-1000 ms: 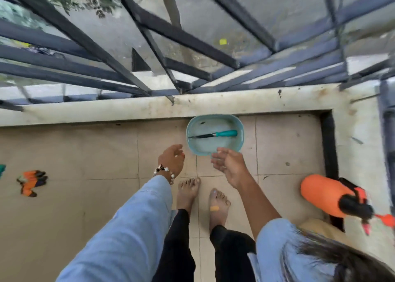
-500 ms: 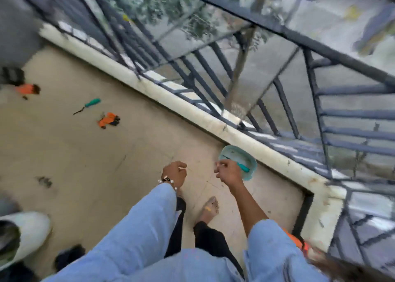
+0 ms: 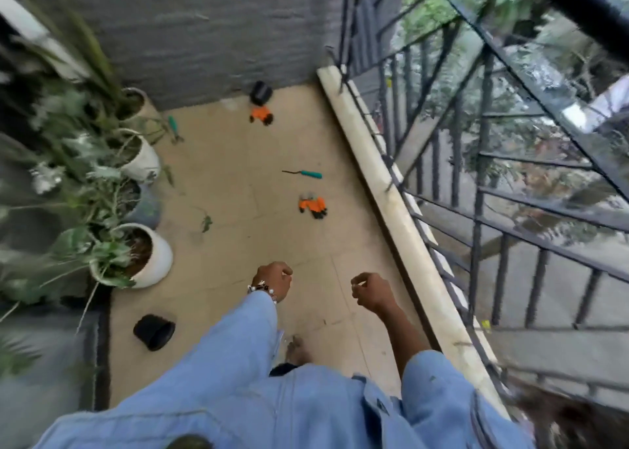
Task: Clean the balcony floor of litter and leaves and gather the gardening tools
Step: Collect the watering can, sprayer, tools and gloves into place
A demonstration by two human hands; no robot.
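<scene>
Both of my hands hang low in the middle of the view over the beige tiled floor (image 3: 238, 162). My left hand (image 3: 274, 281), with a bead bracelet at the wrist, has loosely curled fingers and holds nothing. My right hand (image 3: 371, 292) is loosely curled too and holds nothing. Ahead on the floor lie an orange-and-black glove (image 3: 313, 207) and a teal-handled tool (image 3: 303, 174). Farther off are a second orange glove (image 3: 261, 115) and another teal-handled tool (image 3: 174, 128) by the plants. A green leaf (image 3: 206, 223) lies near the pots.
White pots with plants (image 3: 151, 259) (image 3: 144, 158) line the left side. One small black pot (image 3: 155, 331) lies on its side at the lower left, and another (image 3: 261, 92) stands by the grey end wall. A stone ledge (image 3: 391, 203) and a dark railing (image 3: 476, 190) bound the right side.
The view has swung left, away from the teal basin with its tool, which is out of sight, and now looks along the balcony. Both hands have drawn back and curled loosely.
</scene>
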